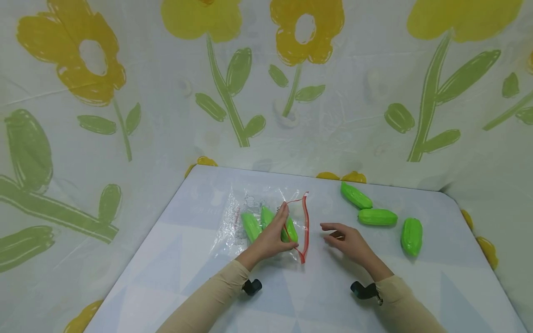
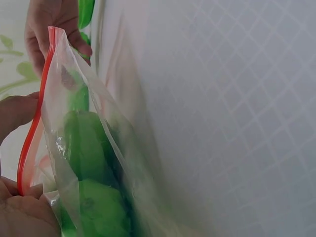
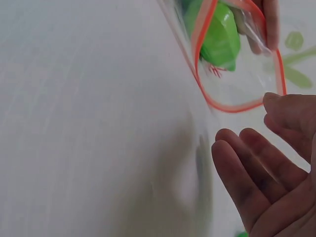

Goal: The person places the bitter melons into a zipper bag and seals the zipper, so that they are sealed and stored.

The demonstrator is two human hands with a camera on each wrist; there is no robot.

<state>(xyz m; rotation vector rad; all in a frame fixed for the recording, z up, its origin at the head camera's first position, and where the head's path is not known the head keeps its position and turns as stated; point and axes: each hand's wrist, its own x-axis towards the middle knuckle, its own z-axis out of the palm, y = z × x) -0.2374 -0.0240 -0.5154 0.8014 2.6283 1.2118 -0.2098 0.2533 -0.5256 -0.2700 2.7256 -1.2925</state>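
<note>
A clear zip bag (image 1: 228,226) with a red zip strip (image 1: 306,222) lies on the table, its mouth facing right and standing open. Inside show three glossy, bright green, ridged, elongated pieces (image 1: 251,226) that look like fruit or vegetables. My left hand (image 1: 269,239) holds the raised upper lip of the mouth, thumb and fingers spread along the red edge (image 2: 33,128). Just right of the mouth, my right hand (image 1: 351,243) hovers with loosely bent fingers (image 3: 242,173) and nothing in its grasp.
Three more green pieces lie on the right: one at the back (image 1: 356,195), one just before it (image 1: 377,217), and one farther right (image 1: 412,237). Flower-printed sheeting (image 1: 333,138) rises behind the pale table (image 1: 266,305) and along its sides.
</note>
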